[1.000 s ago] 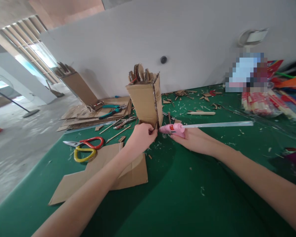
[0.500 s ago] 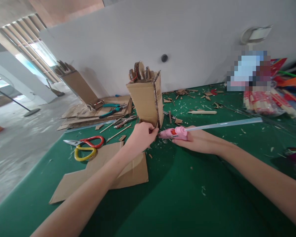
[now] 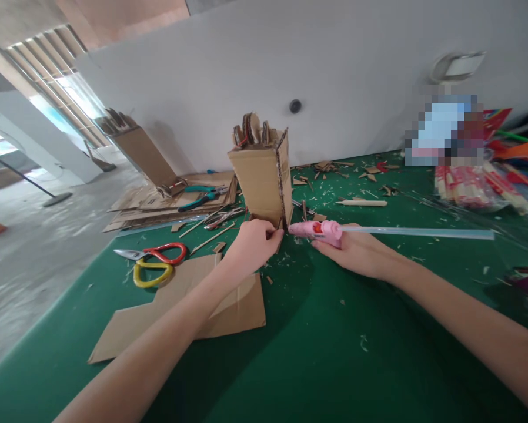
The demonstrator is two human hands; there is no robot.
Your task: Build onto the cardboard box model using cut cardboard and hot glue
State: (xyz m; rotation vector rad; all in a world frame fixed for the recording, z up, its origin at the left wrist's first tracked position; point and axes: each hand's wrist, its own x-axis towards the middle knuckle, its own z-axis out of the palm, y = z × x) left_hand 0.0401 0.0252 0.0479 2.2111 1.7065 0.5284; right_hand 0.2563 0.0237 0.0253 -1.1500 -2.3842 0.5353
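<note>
A tall cardboard box (image 3: 257,182) stands upright on the green table, with round cardboard discs (image 3: 251,128) at its top. At its lower front corner my left hand (image 3: 257,241) is closed, thumb and fingers pinched together; what lies between them is hidden. My right hand (image 3: 354,249) is wrapped round a pink hot glue gun (image 3: 310,229). Its nozzle points left, at the bottom of the box's corner edge, close to my left fingertips. From the gun's back a long clear glue stick (image 3: 423,232) sticks out to the right.
Red-and-yellow scissors (image 3: 153,261) and a cut cardboard sheet (image 3: 233,305) lie at left. Behind are teal-handled pliers (image 3: 200,197) and a second cardboard structure (image 3: 143,155) on stacked cardboard. Scraps (image 3: 328,167) litter the back; a wooden stick (image 3: 363,203) and plastic-wrapped packs (image 3: 460,182) lie right.
The glue gun has shifted slightly up and right, its nozzle now at the box's corner edge. The glue stick's rear end has swung downward. My left hand stays pinched in place.
</note>
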